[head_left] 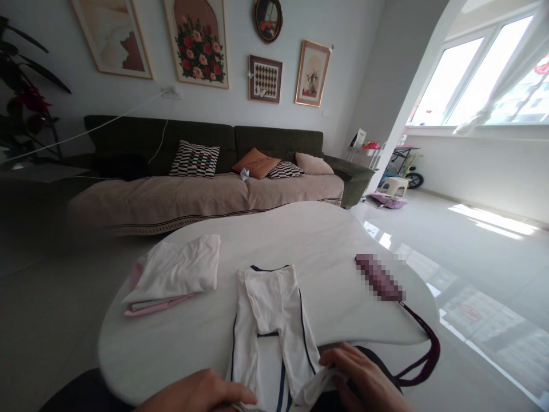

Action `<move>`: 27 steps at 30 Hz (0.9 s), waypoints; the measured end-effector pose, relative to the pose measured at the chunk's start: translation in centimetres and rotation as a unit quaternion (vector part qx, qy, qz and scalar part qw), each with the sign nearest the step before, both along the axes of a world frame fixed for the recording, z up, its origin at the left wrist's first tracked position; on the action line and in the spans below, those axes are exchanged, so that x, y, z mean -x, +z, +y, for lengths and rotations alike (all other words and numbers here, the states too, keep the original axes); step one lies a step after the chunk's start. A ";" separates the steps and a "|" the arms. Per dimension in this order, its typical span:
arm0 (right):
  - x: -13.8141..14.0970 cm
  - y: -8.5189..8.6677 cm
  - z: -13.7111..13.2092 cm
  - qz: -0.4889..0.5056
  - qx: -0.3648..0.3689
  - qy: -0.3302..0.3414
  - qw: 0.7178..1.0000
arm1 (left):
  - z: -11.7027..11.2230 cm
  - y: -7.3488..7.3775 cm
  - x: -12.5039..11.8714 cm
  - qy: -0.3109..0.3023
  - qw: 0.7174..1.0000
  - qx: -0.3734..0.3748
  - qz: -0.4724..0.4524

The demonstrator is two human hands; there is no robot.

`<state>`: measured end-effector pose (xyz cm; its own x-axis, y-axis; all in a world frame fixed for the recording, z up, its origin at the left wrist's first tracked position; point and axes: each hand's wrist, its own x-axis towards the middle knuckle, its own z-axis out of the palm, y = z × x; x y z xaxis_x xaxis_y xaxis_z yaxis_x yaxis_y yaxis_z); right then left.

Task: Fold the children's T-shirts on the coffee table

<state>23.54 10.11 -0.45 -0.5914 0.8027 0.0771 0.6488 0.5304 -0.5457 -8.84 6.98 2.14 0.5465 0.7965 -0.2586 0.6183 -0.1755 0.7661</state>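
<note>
A white garment with dark navy trim (268, 303) lies lengthwise on the white table, its lower part reaching the near edge. Some of it is folded over on itself, so I cannot tell if it is a top or trousers. My right hand (360, 375) is closed on a bunched bit of its cloth at the lower right. At the lower left, my left hand (206, 392) is closed on the near end of the garment, its fingertips partly cut off by the frame. To the left rests a stack of folded white and pink clothes (180, 272).
The rounded white table (313, 229) stands before me. A blurred maroon item (380, 277) with a dark strap (429, 355) lies on its right, the strap hanging past the edge. Beyond is a green sofa (278, 137) with a pinkish cover and several cushions.
</note>
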 end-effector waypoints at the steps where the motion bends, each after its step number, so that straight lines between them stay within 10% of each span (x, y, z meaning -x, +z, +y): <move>1: 0.3 0.9 1.6 0.023 -0.004 -0.022 0.999 | 1.6 0.6 0.4 0.007 1.000 0.014 -0.010; 5: 2.5 1.3 11.4 0.053 0.011 -0.092 0.994 | 11.6 -0.7 1.0 0.116 0.988 0.026 -0.101; 10: 5.5 -4.1 21.1 -0.001 0.063 -0.105 0.992 | 20.7 -6.7 0.2 0.221 0.961 0.122 -0.113; 13: 5.7 -6.0 22.2 -0.016 0.069 -0.089 0.993 | 21.0 -8.4 0.6 0.222 0.962 0.106 -0.116; 19: 5.6 -4.4 22.9 -0.008 0.048 -0.052 0.997 | 20.8 -7.2 3.5 0.171 0.977 0.017 -0.123; 27: 8.2 -5.7 23.1 -0.086 -0.009 -0.133 0.987 | 23.2 -10.6 0.9 0.318 0.937 -0.143 -0.017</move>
<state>15.30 33.18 -6.20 -0.3646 0.9311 0.0086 0.8493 0.3364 -0.4069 -9.71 30.23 -8.44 -0.0587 0.9980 0.0241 0.6430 0.0193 0.7656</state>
